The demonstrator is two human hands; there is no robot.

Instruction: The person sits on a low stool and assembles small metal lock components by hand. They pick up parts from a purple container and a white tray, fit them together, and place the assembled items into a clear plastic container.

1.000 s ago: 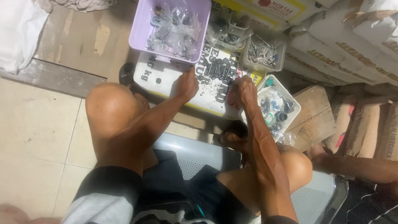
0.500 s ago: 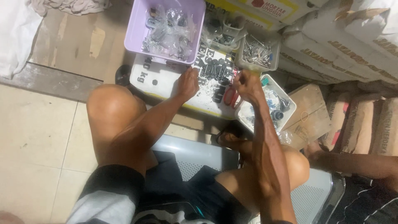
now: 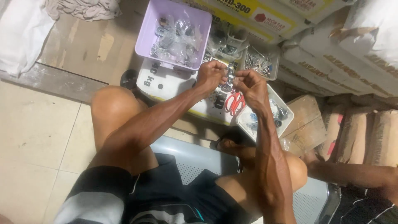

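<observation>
Head view:
Left hand: fingers pinched on a small metal part, seemingly a clip.
Right hand: fingertips closed on the same part.
Part's place: above the white board, near red scissors.
Behind: lilac bin.

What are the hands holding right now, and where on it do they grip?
Both hands hold one small metal part above the white tray: left hand fingers pinch its left side, right hand fingers its right side. Its exact kind is unclear.
</observation>
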